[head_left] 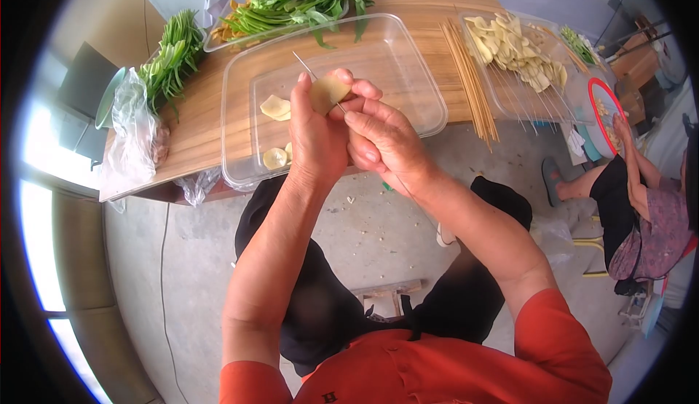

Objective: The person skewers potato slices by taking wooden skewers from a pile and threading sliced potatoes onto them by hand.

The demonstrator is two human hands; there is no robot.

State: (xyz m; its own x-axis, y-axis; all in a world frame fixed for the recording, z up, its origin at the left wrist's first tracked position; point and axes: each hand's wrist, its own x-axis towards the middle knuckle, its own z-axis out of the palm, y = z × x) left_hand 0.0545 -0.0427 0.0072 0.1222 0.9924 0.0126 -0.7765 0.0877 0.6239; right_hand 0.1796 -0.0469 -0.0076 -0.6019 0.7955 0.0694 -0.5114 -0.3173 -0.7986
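My left hand (315,131) is closed on a pale yellow slice (328,93), which looks like potato. A thin skewer (304,64) runs by the slice, its pointed end sticking out toward the upper left. Fingers of my right hand (386,136) pinch the skewer's lower part, close against my left hand. Whether the skewer pierces the slice is hard to see. Both hands are over a clear plastic container (435,105). Inside it lie a slice (275,108) left of my hands and a few round slices (274,159) near the front edge.
Bamboo skewers (470,84) lie right of the container, beside a tray of skewered slices (520,51). Leafy greens (306,0) and a green bundle (172,58) are behind and left, near a plastic bag (131,131). Another person's hand (623,129) reaches over a red-rimmed basin (598,102).
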